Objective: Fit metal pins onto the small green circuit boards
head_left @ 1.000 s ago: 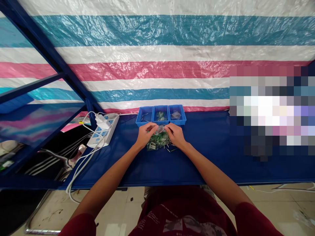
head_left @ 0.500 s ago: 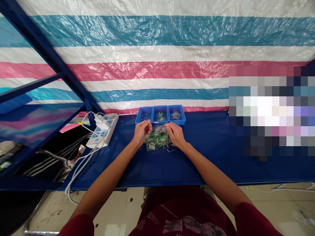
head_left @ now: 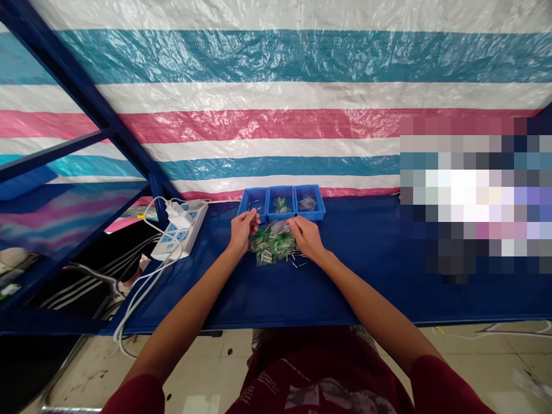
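Note:
A pile of small green-tinted plastic bags and thin metal pieces lies on the blue table between my hands. My left hand is at the pile's left, just in front of the left blue bin; its thumb and fingers are pinched together, and what they hold is too small to name. My right hand pinches the edge of a clear plastic bag at the top of the pile. The middle bin holds green-tinted bags, and the right bin holds a clear bag.
A white power strip with plugs and cables lies on the table's left side, beside a blue metal frame. Striped plastic sheeting hangs behind the blue table. A blurred-out area covers the right.
My left hand has moved slightly left, away from the clear bag and toward the left bin. The thin piece seen near its fingertips no longer shows there. My right hand has barely moved.

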